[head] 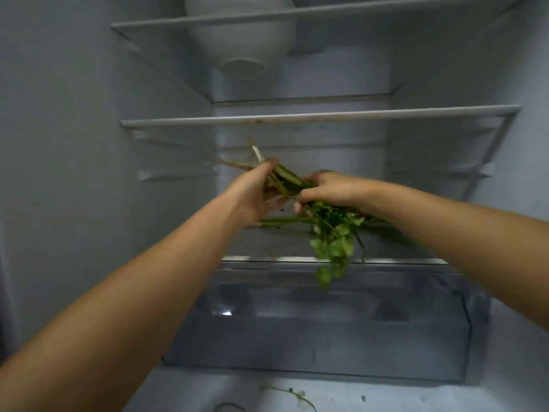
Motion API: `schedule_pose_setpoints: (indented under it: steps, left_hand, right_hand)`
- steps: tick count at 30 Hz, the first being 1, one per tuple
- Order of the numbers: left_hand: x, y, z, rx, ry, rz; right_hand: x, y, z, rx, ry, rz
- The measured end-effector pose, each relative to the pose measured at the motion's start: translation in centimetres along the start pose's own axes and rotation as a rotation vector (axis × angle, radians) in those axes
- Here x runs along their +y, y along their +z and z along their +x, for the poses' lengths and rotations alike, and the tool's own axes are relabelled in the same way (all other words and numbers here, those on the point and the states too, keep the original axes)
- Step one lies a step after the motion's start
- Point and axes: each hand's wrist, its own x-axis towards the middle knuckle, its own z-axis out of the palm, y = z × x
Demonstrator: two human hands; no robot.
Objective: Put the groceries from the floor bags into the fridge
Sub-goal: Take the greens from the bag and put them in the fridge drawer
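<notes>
Both my arms reach into the open fridge. My left hand (255, 191) grips the stem end of a bunch of green leafy herbs (332, 242); pale root tips stick out past its fingers toward the back left. My right hand (329, 188) holds the bunch at its middle from above. The bunch lies just over the lowest glass shelf (267, 258), and its leaves hang over that shelf's front edge, above the clear crisper drawer (320, 331).
Two glass shelves (320, 115) sit above my hands. A pale rounded container (240, 34) stands on the top one. A loose green sprig (294, 395) lies on the fridge floor in front of the drawer. White fridge walls close in left and right.
</notes>
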Motion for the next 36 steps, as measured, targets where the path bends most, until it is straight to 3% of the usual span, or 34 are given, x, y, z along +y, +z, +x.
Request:
schedule_pose_setpoints:
  steps: [3,4,7,8,10,14,18,21,24,28,33,36]
  left_hand:
    - [0.7,-1.4,-1.0,-0.025,0.024,0.622]
    - [0.9,-1.6,-1.2,-0.007,0.144,0.871]
    - [1.6,-1.2,-0.7,0.125,0.75,1.592]
    - [1.7,-1.0,-0.2,0.114,0.855,1.774]
    - [1.5,-1.0,1.8,-0.027,0.799,1.989]
    - [0.6,-1.5,5.1,-0.147,0.522,1.82]
    - [-1.2,-2.3,7.8,-0.187,0.49,1.964]
    - [-3.0,-3.6,9.7,-0.255,0.35,2.019]
    - [-5.2,-4.8,11.3,-0.291,0.238,2.023]
    - [-7.1,-5.1,12.0,-0.215,0.111,1.907]
    - [-4.8,-4.9,10.2,-0.226,0.06,1.956]
    - [-2.2,-4.0,8.4,-0.207,0.072,1.981]
  right_hand:
    - [0.9,-2.4,0.4,-0.003,0.041,-0.239]
    - [1.1,-2.8,0.7,-0.021,0.044,-0.271]
    - [1.2,-2.9,1.7,-0.066,0.004,-0.328]
    - [1.0,-2.8,2.1,-0.079,-0.023,-0.305]
    - [0.5,-2.5,2.9,-0.096,-0.079,-0.228]
    - [1.1,-2.8,4.5,-0.079,-0.166,-0.377]
    - [4.5,-3.0,6.0,-0.166,-0.123,-0.773]
    - [7.3,-2.2,7.5,-0.255,-0.044,-0.917]
    - [9.8,-0.3,8.3,-0.297,-0.008,-0.9]
    - [11.6,0.7,9.0,-0.231,0.009,-0.702]
    - [10.0,-1.7,7.3,-0.275,0.167,-0.581]
    - [7.5,-3.1,5.5,-0.157,0.14,-0.49]
